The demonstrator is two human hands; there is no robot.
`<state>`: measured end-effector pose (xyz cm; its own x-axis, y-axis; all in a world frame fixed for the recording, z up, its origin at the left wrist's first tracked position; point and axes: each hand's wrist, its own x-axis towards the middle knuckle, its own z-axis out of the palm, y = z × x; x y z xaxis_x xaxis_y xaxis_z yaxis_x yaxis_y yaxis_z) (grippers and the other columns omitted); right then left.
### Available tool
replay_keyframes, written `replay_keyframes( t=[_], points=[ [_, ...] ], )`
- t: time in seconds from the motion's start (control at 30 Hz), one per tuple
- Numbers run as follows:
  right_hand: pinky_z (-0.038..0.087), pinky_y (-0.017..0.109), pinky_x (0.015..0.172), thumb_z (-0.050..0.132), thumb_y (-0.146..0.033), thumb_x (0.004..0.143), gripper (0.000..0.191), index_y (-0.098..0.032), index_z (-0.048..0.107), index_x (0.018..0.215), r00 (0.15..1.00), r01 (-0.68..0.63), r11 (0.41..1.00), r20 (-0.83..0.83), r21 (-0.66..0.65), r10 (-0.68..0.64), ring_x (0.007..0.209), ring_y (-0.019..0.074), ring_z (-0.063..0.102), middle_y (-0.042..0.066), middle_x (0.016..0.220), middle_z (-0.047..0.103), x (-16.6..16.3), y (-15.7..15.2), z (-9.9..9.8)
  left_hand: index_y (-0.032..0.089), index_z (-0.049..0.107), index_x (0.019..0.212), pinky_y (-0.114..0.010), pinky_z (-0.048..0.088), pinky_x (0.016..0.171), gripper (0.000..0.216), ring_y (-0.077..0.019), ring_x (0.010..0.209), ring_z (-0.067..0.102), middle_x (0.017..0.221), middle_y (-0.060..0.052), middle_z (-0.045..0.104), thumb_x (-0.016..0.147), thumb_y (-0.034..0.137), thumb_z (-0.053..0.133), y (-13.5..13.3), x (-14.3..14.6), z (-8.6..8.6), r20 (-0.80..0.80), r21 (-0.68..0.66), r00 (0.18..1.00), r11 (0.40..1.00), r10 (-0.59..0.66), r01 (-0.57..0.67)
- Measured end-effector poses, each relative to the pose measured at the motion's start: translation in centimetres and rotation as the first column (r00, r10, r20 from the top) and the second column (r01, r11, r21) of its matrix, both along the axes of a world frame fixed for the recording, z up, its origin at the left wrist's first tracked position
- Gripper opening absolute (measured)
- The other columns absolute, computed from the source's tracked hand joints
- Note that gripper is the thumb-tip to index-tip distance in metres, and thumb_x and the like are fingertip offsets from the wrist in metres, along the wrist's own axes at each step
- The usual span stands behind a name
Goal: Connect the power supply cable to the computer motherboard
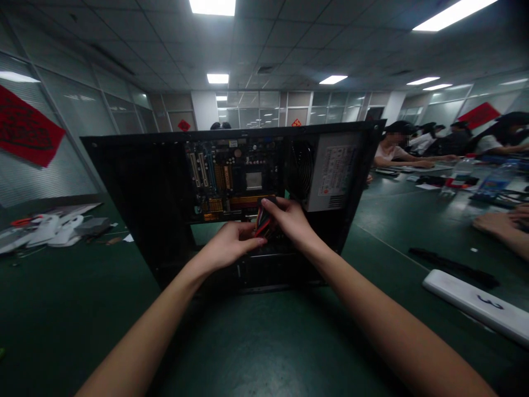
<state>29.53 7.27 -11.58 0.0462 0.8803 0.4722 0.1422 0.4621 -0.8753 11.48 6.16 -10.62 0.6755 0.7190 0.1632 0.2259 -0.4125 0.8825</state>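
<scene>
A black computer case (136, 187) stands upright on the green table, its open side facing me. Inside it are a motherboard (248, 160) and, at the upper right, a silver power supply (333, 173) beside a round black fan (303, 168). In front of the board's lower edge, my right hand (291, 220) grips a bundle of coloured cables (264, 220) with thumb and fingers. Lower and to the left, my left hand (231, 242) closes its thumb and fingers on the same bundle. The cable ends are partly hidden by my fingers.
White cables and papers (53, 229) lie on the left of the green table (256, 342). To the right are a white power strip (479, 303), a black strap (452, 264) and plastic bottles (498, 179). Another person's hands (502, 226) rest at the right edge; more people sit beyond.
</scene>
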Motion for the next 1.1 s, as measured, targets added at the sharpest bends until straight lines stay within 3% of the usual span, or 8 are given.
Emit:
replay_keyframes(
  t=[0.17, 0.27, 0.37, 0.57, 0.7, 0.83, 1.0, 1.1],
  points=[
    [0.057, 0.031, 0.072, 0.062, -0.050, 0.086, 0.039, -0.024, 0.060, 0.114, 0.987, -0.150, 0.989, -0.050, 0.015, 0.151, 0.101, 0.0218, 0.061, 0.007, 0.117, 0.062, 0.5, 0.0, 0.1, 0.014, 0.071, 0.084, -0.029, 0.042, 0.076, 0.026, -0.0177, 0.078, 0.058, 0.084, -0.004, 0.070, 0.089, 0.034, 0.056, 0.3, -0.3, -0.1, -0.026, 0.051, 0.999, 0.998, 0.038, -0.037],
    [0.060, 0.033, 0.075, 0.061, -0.046, 0.089, 0.034, -0.028, 0.058, 0.118, 0.933, -0.340, 0.941, -0.125, -0.001, 0.337, 0.108, 0.0220, 0.061, 0.006, 0.130, 0.057, 0.8, -0.5, 0.3, 0.014, 0.072, 0.085, -0.030, 0.042, 0.075, 0.026, -0.0170, 0.076, 0.057, 0.082, -0.004, 0.069, 0.088, 0.035, 0.058, 0.5, -0.9, 0.1, 0.035, 0.020, 0.999, 0.999, 0.039, -0.039],
    [0.059, 0.036, 0.081, 0.058, -0.047, 0.092, 0.031, -0.029, 0.056, 0.117, 0.890, -0.428, 0.902, -0.149, 0.055, 0.431, 0.113, 0.0213, 0.059, 0.005, 0.141, 0.051, 1.1, -0.8, 0.4, 0.014, 0.072, 0.088, -0.030, 0.042, 0.076, 0.024, -0.0166, 0.076, 0.057, 0.082, -0.005, 0.069, 0.086, 0.035, 0.060, 0.7, -1.4, 0.2, 0.116, -0.058, 0.993, 0.998, 0.009, -0.002],
    [0.052, 0.031, 0.087, 0.055, -0.049, 0.093, 0.032, -0.022, 0.061, 0.108, 0.959, -0.284, 0.951, 0.055, 0.123, 0.279, 0.101, 0.0175, 0.060, 0.004, 0.109, 0.064, 1.3, -0.3, 0.3, 0.012, 0.071, 0.091, -0.029, 0.044, 0.077, 0.024, -0.0166, 0.080, 0.061, 0.088, -0.007, 0.070, 0.087, 0.033, 0.060, 0.9, -1.4, -0.2, 0.137, -0.122, 0.991, 0.992, 0.001, 0.016],
    [0.046, 0.027, 0.074, 0.053, -0.052, 0.091, 0.037, -0.017, 0.061, 0.084, 0.976, -0.142, 0.980, 0.183, 0.137, 0.115, 0.080, 0.0154, 0.057, 0.001, 0.082, 0.062, 1.3, 0.1, 0.3, 0.011, 0.071, 0.091, -0.030, 0.046, 0.079, 0.027, -0.0161, 0.080, 0.061, 0.087, -0.007, 0.071, 0.089, 0.036, 0.060, 0.8, -1.2, -0.1, 0.052, -0.078, 0.999, 0.997, 0.014, -0.010],
    [0.041, 0.026, 0.063, 0.048, -0.055, 0.092, 0.043, -0.016, 0.056, 0.075, 0.965, -0.063, 0.993, 0.259, 0.101, 0.035, 0.069, 0.0142, 0.054, 0.001, 0.073, 0.059, 1.4, 0.2, 0.4, 0.011, 0.071, 0.093, -0.030, 0.048, 0.081, 0.027, -0.0169, 0.083, 0.064, 0.091, -0.008, 0.073, 0.085, 0.036, 0.065, 0.8, -1.0, -0.2, 0.037, -0.125, 0.999, 0.992, 0.013, -0.009],
    [0.038, 0.023, 0.048, 0.041, -0.050, 0.097, 0.038, -0.019, 0.051, 0.078, 0.959, -0.074, 0.997, 0.271, -0.033, 0.080, 0.050, 0.0118, 0.051, -0.003, 0.060, 0.052, 1.1, -0.1, 0.5, 0.012, 0.071, 0.097, -0.032, 0.049, 0.082, 0.038, -0.0176, 0.080, 0.065, 0.090, -0.008, 0.074, 0.090, 0.047, 0.057, 1.1, -1.3, -0.5, 0.090, -0.150, 0.994, 0.987, 0.066, -0.052],
    [0.038, 0.022, 0.044, 0.039, -0.050, 0.098, 0.035, -0.020, 0.048, 0.083, 0.968, -0.090, 0.992, 0.227, -0.092, 0.109, 0.045, 0.0114, 0.051, -0.005, 0.058, 0.051, 0.8, -0.5, 0.5, 0.012, 0.074, 0.090, -0.030, 0.047, 0.081, 0.037, -0.0184, 0.081, 0.065, 0.087, -0.008, 0.075, 0.090, 0.046, 0.058, 1.2, -1.4, -0.5, 0.014, -0.030, 0.996, 0.996, 0.084, -0.083]
  ],
)
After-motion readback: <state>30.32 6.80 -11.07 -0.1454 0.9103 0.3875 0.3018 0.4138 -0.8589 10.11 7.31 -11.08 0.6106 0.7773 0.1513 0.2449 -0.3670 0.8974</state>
